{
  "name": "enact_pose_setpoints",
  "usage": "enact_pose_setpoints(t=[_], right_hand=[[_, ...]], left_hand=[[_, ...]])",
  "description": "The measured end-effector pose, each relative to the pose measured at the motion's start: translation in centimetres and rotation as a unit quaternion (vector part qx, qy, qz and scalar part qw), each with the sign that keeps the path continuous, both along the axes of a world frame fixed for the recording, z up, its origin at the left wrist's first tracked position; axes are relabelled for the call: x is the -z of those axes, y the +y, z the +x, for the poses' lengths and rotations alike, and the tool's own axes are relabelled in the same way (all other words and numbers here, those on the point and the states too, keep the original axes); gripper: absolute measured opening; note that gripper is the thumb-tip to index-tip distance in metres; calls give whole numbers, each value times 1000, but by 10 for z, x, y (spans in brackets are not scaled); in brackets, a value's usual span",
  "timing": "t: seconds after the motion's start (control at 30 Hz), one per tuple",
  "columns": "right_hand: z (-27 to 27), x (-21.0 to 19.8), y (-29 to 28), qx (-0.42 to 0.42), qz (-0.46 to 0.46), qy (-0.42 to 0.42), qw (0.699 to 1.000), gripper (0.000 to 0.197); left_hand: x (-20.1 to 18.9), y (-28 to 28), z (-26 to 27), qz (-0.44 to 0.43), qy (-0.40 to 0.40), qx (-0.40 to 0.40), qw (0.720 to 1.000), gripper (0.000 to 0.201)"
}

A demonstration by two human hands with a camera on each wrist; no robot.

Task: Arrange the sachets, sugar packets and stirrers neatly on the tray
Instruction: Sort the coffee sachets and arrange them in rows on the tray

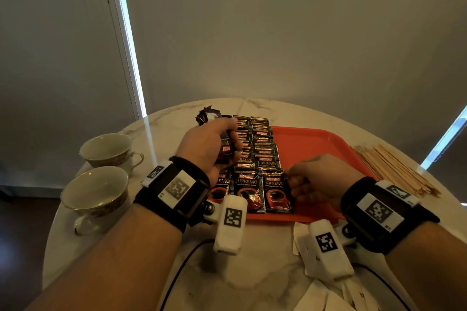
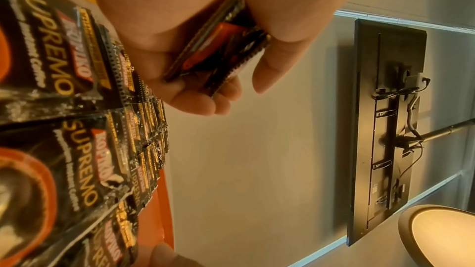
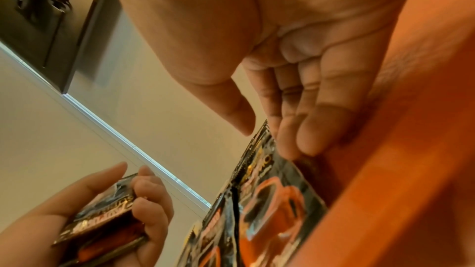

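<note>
An orange tray [image 1: 316,149] lies on the marble table. Black coffee sachets [image 1: 262,156] lie in overlapping rows on its left part, also close up in the left wrist view [image 2: 77,149]. My left hand [image 1: 212,144] hovers over the rows and grips a small stack of sachets [image 1: 226,146], seen edge-on between thumb and fingers [image 2: 218,44]. My right hand [image 1: 290,177] is at the front row. Its fingertips [image 3: 290,145] touch the upper right edge of the nearest right sachet [image 1: 276,192], thumb slightly apart. Wooden stirrers [image 1: 394,171] lie right of the tray. White sugar packets [image 1: 303,242] lie at the table's front.
Two teacups [image 1: 108,149] [image 1: 96,189] stand at the table's left edge. A torn dark wrapper [image 1: 208,116] lies beyond the tray's far left corner. The tray's right half is bare. A black cable [image 1: 182,267] runs over the table's front.
</note>
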State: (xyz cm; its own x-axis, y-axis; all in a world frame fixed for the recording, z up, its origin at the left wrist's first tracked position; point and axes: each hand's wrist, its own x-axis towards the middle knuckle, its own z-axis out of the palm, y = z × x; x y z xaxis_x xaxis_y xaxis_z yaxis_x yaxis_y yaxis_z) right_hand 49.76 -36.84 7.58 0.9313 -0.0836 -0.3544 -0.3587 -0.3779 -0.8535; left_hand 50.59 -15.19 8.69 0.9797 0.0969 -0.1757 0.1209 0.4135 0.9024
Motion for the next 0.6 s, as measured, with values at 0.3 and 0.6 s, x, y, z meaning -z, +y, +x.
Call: enact_pose_setpoints(t=[0.3,0.6], right_hand=[[3,-1,-2,-8,13,-6,1000,12],[13,-14,18,-60,153,-135,977,18]], left_hand=[[1,-1,-1,-10,-11,21,1000,23],[3,-8,-7,25,-18,86,996,25]])
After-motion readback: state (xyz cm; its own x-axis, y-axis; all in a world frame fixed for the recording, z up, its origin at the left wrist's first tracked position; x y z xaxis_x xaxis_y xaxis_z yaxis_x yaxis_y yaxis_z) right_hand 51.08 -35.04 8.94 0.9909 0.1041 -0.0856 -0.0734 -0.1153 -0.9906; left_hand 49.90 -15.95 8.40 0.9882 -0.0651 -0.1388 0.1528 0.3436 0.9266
